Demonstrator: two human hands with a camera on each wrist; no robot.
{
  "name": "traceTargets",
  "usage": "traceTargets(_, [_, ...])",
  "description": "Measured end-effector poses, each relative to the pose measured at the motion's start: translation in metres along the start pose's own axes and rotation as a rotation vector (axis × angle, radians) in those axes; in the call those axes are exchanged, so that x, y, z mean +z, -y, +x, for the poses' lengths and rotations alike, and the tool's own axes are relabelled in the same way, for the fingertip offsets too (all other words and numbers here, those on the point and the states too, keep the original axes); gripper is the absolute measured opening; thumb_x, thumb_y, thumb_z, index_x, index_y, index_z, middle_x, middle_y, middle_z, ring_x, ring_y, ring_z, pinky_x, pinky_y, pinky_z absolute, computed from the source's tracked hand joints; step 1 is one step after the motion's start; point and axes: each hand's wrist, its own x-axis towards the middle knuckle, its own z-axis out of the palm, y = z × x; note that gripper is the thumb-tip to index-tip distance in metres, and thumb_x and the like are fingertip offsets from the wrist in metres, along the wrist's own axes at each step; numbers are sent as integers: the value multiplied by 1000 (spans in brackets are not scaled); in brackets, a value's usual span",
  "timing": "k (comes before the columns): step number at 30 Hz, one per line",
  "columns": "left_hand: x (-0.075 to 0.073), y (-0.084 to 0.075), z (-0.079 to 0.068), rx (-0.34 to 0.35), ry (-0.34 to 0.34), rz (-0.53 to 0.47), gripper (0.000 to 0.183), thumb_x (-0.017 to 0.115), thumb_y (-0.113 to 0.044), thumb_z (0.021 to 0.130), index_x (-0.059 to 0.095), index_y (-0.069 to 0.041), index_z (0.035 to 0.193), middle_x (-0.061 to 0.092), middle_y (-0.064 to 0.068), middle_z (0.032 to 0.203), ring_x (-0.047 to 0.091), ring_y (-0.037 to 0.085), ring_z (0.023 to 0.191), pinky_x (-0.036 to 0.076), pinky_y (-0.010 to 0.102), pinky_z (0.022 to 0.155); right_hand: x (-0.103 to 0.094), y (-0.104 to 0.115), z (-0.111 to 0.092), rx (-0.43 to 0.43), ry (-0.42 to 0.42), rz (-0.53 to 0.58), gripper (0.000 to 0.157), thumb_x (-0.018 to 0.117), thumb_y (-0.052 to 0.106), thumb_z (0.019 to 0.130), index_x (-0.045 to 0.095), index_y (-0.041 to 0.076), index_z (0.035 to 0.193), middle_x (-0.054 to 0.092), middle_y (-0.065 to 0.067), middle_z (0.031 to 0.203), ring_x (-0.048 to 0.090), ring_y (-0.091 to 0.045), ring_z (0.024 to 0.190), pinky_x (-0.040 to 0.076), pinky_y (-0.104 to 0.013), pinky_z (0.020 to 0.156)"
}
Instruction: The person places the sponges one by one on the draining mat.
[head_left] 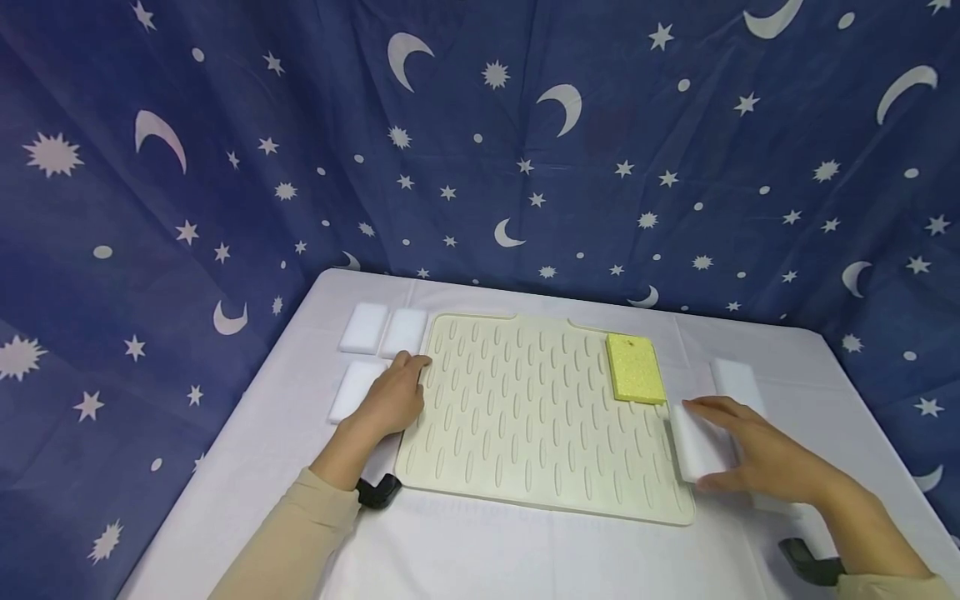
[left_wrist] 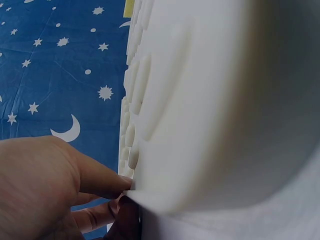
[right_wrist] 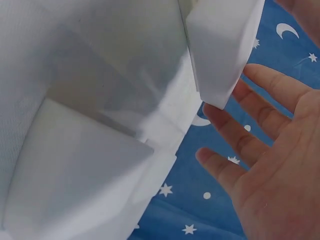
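Observation:
A cream drying mat with raised oval ridges lies on the table. My left hand pinches its left edge; in the left wrist view, thumb and fingers meet at the thin rim, which bends up slightly. At the mat's right edge, my right hand holds a white sponge block between thumb and fingertips. The right wrist view shows the fingers spread, tips touching this block. A yellow sponge lies on the mat's upper right corner.
Several white blocks lie left of the mat. Another white block lies beyond my right hand, and one more sits nearer, partly hidden by that hand in the head view. A blue star-and-moon curtain hangs behind the white-covered table.

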Motion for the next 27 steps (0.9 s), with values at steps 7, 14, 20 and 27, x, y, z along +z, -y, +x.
traceTargets(7, [1, 1, 0, -4, 4, 6, 47, 51, -3, 102, 50, 1, 149, 55, 14, 115, 52, 21, 79, 43, 30, 68, 3, 0, 3, -9, 0, 14, 113, 94, 56, 63, 47, 10, 155, 41, -17, 156, 41, -44, 140, 39, -69, 105])
traceTargets(14, [-1, -1, -1, -4, 6, 3, 47, 52, -3, 102, 50, 1, 149, 55, 15, 115, 51, 21, 78, 43, 31, 69, 6, 4, 7, 10, 22, 23, 113, 92, 61, 64, 47, 12, 155, 40, -17, 157, 41, -45, 140, 39, -72, 106])
traceTargets(20, [-2, -2, -1, -3, 7, 1, 47, 52, -3, 102, 50, 1, 149, 55, 15, 116, 51, 21, 78, 44, 31, 70, 8, 9, 10, 18, 35, 31, 111, 92, 59, 65, 47, 13, 155, 38, -17, 158, 41, -45, 140, 38, -73, 106])
traceTargets(27, [-2, -2, 0, -1, 7, -3, 48, 52, -2, 102, 50, 1, 149, 55, 16, 117, 51, 22, 78, 43, 31, 69, 9, 14, 13, 2, 33, 42, 109, 92, 59, 65, 49, 14, 154, 39, -15, 156, 43, -42, 138, 38, -72, 107])
